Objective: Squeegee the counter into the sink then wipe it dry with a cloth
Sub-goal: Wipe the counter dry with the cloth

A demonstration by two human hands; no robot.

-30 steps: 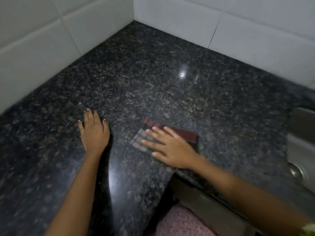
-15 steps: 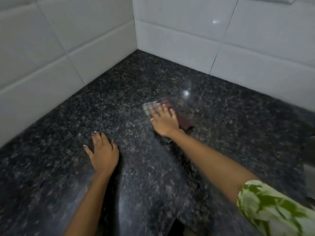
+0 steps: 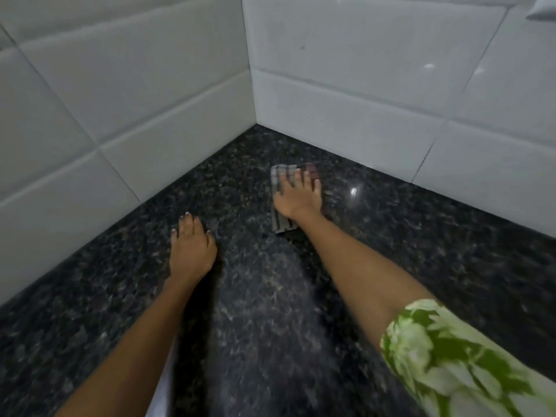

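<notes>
A folded checked cloth (image 3: 280, 221), grey with a dark red edge, lies flat on the dark speckled granite counter (image 3: 391, 251) near the tiled corner. My right hand (image 3: 298, 197) presses down on it with fingers spread, covering most of it. My left hand (image 3: 191, 249) rests flat on the counter to the left and nearer me, holding nothing. The sink and the squeegee are out of view.
White tiled walls (image 3: 135, 94) meet at a corner (image 3: 254, 121) just beyond the cloth and bound the counter at left and back. A green-and-white patterned sleeve (image 3: 457, 359) covers my right upper arm. A white fixture edge (image 3: 541, 10) shows at top right.
My right hand has pushed the cloth away from the counter's front edge, towards the tiled corner. My left hand stays planted on the counter. The view has tilted up, and the sink has left the frame.
</notes>
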